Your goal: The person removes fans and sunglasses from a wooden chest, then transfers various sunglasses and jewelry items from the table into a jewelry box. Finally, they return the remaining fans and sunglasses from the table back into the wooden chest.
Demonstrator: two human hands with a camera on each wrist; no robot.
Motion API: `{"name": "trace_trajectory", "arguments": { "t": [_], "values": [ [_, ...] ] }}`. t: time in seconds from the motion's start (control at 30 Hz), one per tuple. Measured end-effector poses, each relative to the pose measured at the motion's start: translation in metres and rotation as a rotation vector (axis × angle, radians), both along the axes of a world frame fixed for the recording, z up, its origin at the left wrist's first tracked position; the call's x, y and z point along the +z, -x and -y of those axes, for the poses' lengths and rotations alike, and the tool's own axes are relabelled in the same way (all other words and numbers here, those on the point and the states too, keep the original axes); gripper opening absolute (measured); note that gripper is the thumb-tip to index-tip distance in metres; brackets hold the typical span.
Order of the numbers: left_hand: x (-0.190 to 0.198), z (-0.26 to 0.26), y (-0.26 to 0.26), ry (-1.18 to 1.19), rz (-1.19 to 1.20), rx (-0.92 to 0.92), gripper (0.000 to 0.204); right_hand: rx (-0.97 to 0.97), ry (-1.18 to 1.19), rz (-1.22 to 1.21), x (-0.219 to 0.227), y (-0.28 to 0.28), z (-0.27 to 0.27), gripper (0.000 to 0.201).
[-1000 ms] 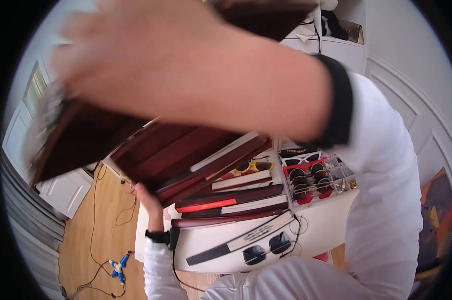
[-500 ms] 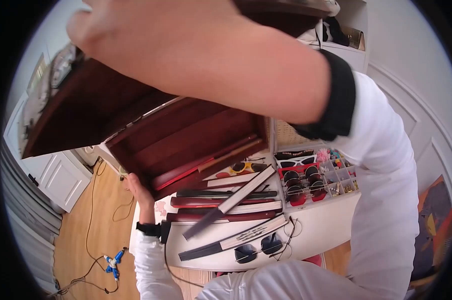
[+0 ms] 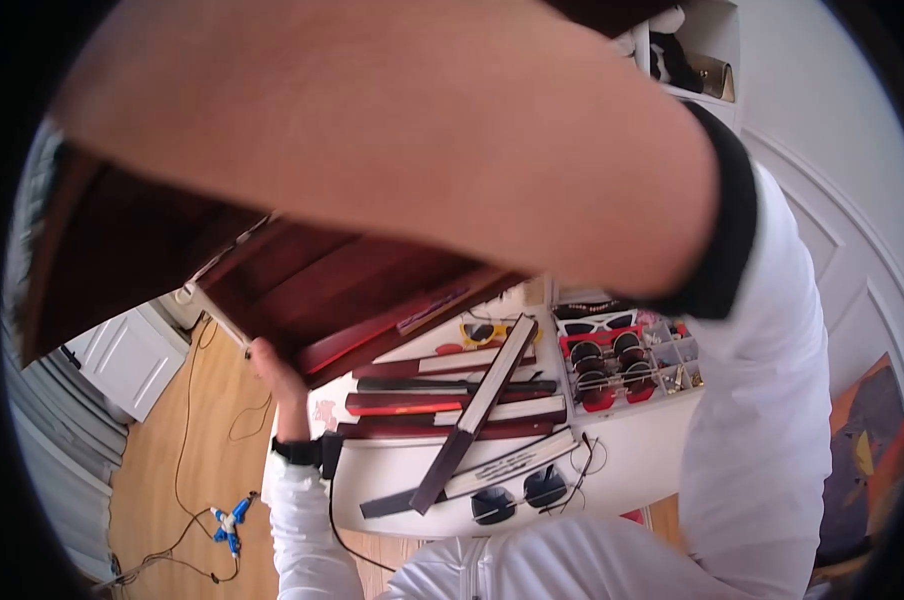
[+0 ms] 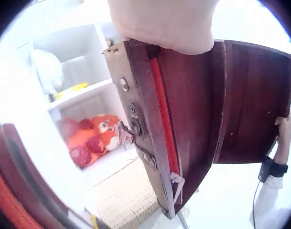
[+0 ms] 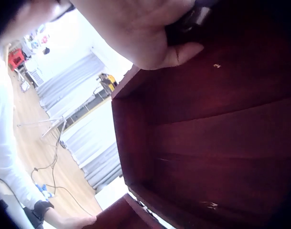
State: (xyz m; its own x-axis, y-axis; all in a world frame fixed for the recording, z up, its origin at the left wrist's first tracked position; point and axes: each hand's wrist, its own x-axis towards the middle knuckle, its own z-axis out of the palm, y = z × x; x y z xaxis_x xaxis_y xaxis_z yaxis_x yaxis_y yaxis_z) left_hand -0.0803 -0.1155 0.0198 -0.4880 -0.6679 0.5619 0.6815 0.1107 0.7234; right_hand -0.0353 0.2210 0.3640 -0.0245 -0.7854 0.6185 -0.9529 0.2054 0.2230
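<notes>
A dark red wooden box [image 3: 322, 280] hangs tilted over a white table, its lid [image 3: 122, 240] raised. My left hand [image 3: 284, 395] grips the box's near left corner. Across the head view's top stretches my right forearm; in the right wrist view my right hand [image 5: 136, 28] holds the lid's edge, thumb on its inner face. A red folded fan [image 4: 164, 114] lies along the box's front wall, beside a small purple patterned piece [image 3: 432, 308]. Below, a white-and-dark fan [image 3: 477, 405] lies slantwise over several folded fans [image 3: 402, 403].
Sunglasses [image 3: 492, 503] and a patterned fan [image 3: 507, 464] lie near the table's front edge. To the right stands a compartment case [image 3: 627, 405] with glasses and trinkets. Cables and a blue-and-white plug hub [image 3: 234, 522] are on the floor at left. A red plush toy [image 4: 95, 138] sits on a shelf.
The white-and-dark fan has come down from the box onto the pile and turned steeper. The box has shifted slightly left, and my right forearm now covers more of the view.
</notes>
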Motion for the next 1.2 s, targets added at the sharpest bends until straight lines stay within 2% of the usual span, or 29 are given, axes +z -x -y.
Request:
{"name": "trace_trajectory", "arguments": {
  "t": [0.07, 0.13, 0.17, 0.2, 0.3, 0.33, 0.37, 0.47, 0.5, 0.57, 0.6, 0.67, 0.73, 0.8, 0.87, 0.93, 1.0, 1.07, 1.13, 1.2],
  "values": [
    [-0.020, -0.008, 0.015, 0.199, 0.235, 0.432, 0.051, -0.001, 0.561, -0.725, -0.030, 0.034, 0.026, 0.020],
    [-0.030, -0.002, 0.009, 0.237, 0.208, 0.304, 0.054, -0.050, 0.552, -0.699, -0.032, 0.035, 0.031, 0.017],
    [-0.013, -0.021, -0.001, 0.245, -0.012, 0.090, 0.055, -0.052, 0.544, -0.712, -0.028, 0.037, 0.031, 0.017],
    [-0.012, -0.018, -0.005, 0.174, -0.011, -0.010, 0.056, -0.042, 0.566, -0.741, -0.026, 0.037, 0.031, 0.015],
    [-0.011, 0.006, -0.004, 0.263, 0.296, 0.264, 0.062, 0.004, 0.661, -0.764, -0.028, 0.038, 0.032, 0.011],
    [-0.014, 0.012, -0.007, 0.267, 0.308, 0.263, 0.062, 0.004, 0.699, -0.787, -0.026, 0.044, 0.032, 0.009],
    [-0.010, 0.011, -0.005, 0.253, 0.269, 0.252, 0.062, 0.125, 0.804, -0.808, -0.019, 0.063, 0.050, 0.009],
    [-0.014, 0.018, 0.003, 0.246, 0.252, 0.198, 0.064, 0.084, 0.833, -0.833, -0.029, 0.078, 0.057, 0.008],
    [-0.011, 0.021, 0.006, 0.297, 0.312, 0.277, 0.065, 0.090, 0.829, -0.820, -0.033, 0.084, 0.062, 0.008],
    [-0.005, 0.024, 0.017, 0.363, 0.390, 0.388, 0.067, 0.009, 0.752, -0.795, -0.037, 0.099, 0.072, 0.008],
    [-0.008, 0.038, 0.026, 0.384, 0.443, 0.348, 0.067, 0.013, 0.748, -0.785, -0.036, 0.110, 0.079, 0.008],
    [0.002, 0.030, 0.042, 0.461, 0.363, 0.364, 0.054, -0.036, 0.728, -0.824, -0.036, 0.147, 0.095, 0.008],
    [-0.007, 0.043, 0.062, 0.500, 0.452, 0.338, 0.055, -0.108, 0.710, -0.757, -0.042, 0.175, 0.104, 0.009],
    [0.001, 0.025, 0.065, 0.507, 0.496, 0.387, 0.056, -0.116, 0.663, -0.730, -0.048, 0.202, 0.112, 0.009],
    [0.003, 0.025, 0.077, 0.557, 0.583, 0.391, 0.058, -0.214, 0.573, -0.718, -0.051, 0.226, 0.121, 0.009],
    [0.004, 0.028, 0.087, 0.540, 0.631, 0.355, 0.052, -0.199, 0.558, -0.703, -0.051, 0.245, 0.129, 0.009],
    [0.036, -0.019, 0.086, 0.943, 0.184, 1.023, 0.052, -0.196, 0.545, -0.690, -0.052, 0.259, 0.136, 0.009],
    [0.068, -0.079, 0.080, 1.123, 0.063, 0.594, 0.060, -0.238, 0.494, -0.670, -0.060, 0.269, 0.146, 0.008],
    [0.067, -0.112, 0.088, 1.307, 0.504, 0.148, 0.069, -0.230, 0.462, -0.642, -0.070, 0.274, 0.155, 0.008],
    [0.053, -0.128, 0.105, 1.526, 0.829, 0.033, 0.076, -0.222, 0.447, -0.635, -0.077, 0.273, 0.163, 0.008]
  ]
}}
